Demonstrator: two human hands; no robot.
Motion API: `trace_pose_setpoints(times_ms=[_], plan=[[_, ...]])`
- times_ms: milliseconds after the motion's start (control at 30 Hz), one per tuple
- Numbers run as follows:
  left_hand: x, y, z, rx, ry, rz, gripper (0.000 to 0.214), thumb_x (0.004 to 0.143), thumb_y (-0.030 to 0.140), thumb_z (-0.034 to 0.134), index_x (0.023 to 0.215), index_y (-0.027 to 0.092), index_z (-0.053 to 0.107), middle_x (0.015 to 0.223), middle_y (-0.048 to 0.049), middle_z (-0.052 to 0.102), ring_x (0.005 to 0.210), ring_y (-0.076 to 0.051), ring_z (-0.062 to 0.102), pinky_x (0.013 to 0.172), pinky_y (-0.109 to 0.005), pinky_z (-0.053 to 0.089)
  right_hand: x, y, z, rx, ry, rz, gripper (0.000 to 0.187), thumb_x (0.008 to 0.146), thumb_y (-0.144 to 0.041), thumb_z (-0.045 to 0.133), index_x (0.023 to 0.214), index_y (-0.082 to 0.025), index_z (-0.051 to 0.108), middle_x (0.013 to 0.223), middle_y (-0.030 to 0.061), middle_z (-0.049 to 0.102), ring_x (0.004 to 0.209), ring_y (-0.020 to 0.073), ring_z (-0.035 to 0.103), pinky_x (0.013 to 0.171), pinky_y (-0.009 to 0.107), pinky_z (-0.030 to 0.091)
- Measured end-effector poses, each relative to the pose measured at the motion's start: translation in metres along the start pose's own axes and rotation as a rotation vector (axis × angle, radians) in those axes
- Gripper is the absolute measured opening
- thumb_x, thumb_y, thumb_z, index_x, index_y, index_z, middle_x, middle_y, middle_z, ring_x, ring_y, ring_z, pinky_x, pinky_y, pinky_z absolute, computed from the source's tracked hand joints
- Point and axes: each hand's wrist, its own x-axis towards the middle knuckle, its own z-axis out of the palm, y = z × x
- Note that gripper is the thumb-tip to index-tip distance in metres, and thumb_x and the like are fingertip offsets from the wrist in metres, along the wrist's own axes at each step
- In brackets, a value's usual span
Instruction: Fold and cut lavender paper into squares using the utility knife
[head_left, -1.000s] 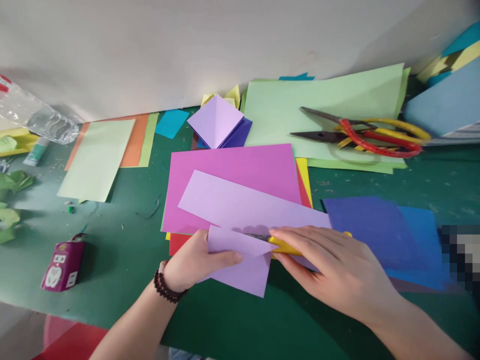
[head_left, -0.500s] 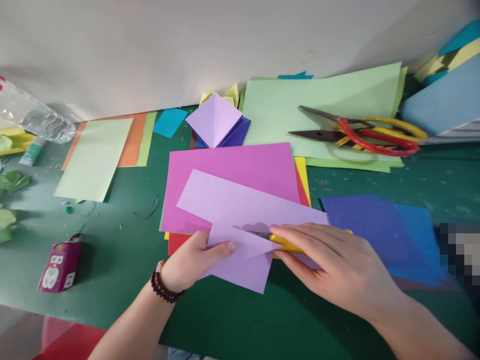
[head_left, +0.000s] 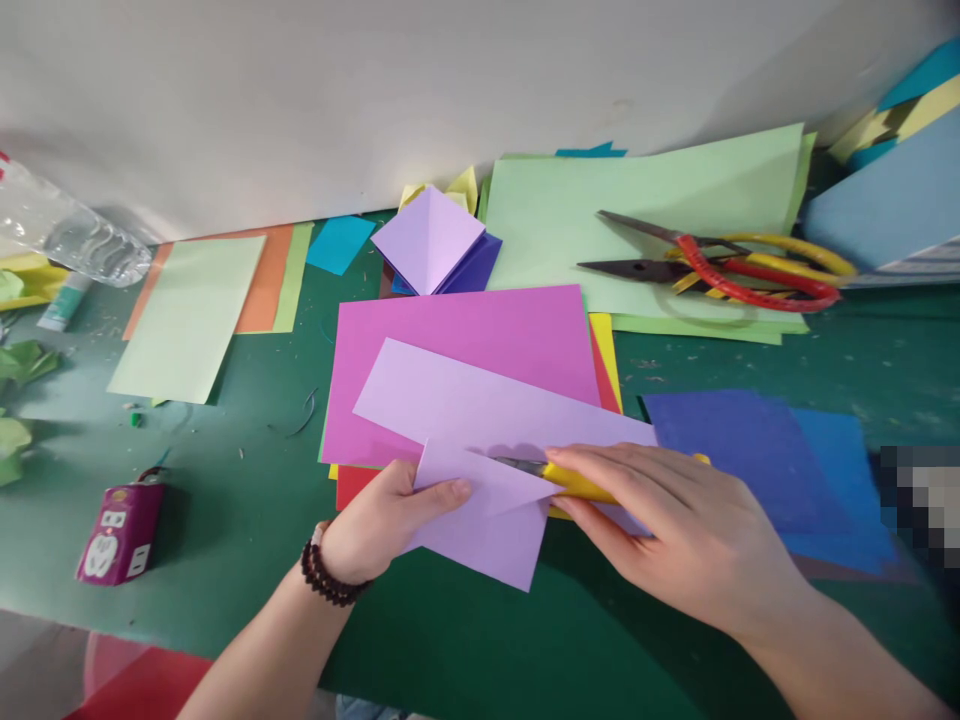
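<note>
My left hand (head_left: 397, 515) pinches a folded sheet of light purple paper (head_left: 480, 540), thumb on top and fingers underneath. In my right hand (head_left: 667, 540) is a yellow utility knife (head_left: 577, 482), mostly covered by the fingers. Its metal blade lies along the paper's fold, where the upper flap stands apart from the part below. Beneath the blade, a longer light purple strip (head_left: 450, 390) lies slanted over a magenta sheet (head_left: 472, 325). Red and yellow sheets stick out under the magenta one.
Scissors (head_left: 712, 265) with red and yellow handles rest on pale green sheets (head_left: 570, 210) at the back. Blue sheets (head_left: 735, 460) lie on the right. A folded purple paper piece (head_left: 427, 240), a plastic bottle (head_left: 82, 235) and a purple box (head_left: 120, 535) are also on the green table.
The knife has slid slightly to the right along the fold with my right hand. My left hand has barely moved and keeps its pinch on the paper.
</note>
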Motion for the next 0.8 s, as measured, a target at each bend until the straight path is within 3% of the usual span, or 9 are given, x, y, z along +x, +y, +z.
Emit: trace_pose_setpoints(times_ms=[167,300,533,800], plan=[[-0.0015,0.0035,-0.0025,-0.049,-0.024,-0.001,0.033,0.074,0.043,0.076,0.091,0.016,0.073,0.09,-0.0043,0.073,0.082,-0.016,0.065,0.071,-0.024,0.049,-0.0019,0.0023,-0.0007,-0.016,0.004,0.015,0.021,0.088,-0.019,0.059,0.109,-0.015,0.06,0.091,0.0036,0.073,0.077,0.0153,0.069,0.069,0.029,0.051],[-0.0023,0.0028,-0.0045,0.011,-0.006,-0.028,0.038,0.074,0.045,0.075,0.097,0.015,0.071,0.096,-0.0065,0.072,0.087,-0.019,0.065,0.075,-0.028,0.049,-0.0021,0.0025,-0.0005,0.021,-0.002,0.014,0.024,0.088,-0.017,0.059,0.111,-0.017,0.059,0.093,0.0035,0.073,0.08,0.0157,0.069,0.069,0.029,0.053],[-0.0017,-0.0002,-0.0014,0.218,-0.013,-0.015,0.038,0.076,0.049,0.07,0.093,0.015,0.069,0.088,-0.0039,0.071,0.08,-0.018,0.063,0.069,-0.026,0.047,-0.0009,-0.0007,-0.0004,0.053,-0.025,-0.01,0.023,0.088,-0.014,0.057,0.111,-0.017,0.058,0.094,0.0041,0.073,0.083,0.0163,0.07,0.071,0.03,0.055],[-0.0006,-0.0006,0.0046,0.201,-0.072,0.03,0.042,0.076,0.05,0.07,0.101,0.016,0.066,0.096,-0.0052,0.069,0.088,-0.019,0.062,0.076,-0.029,0.047,-0.0058,-0.0017,0.0038,0.053,-0.018,-0.024,0.029,0.088,-0.012,0.056,0.117,-0.017,0.057,0.099,0.0034,0.073,0.088,0.0161,0.069,0.079,0.032,0.056]])
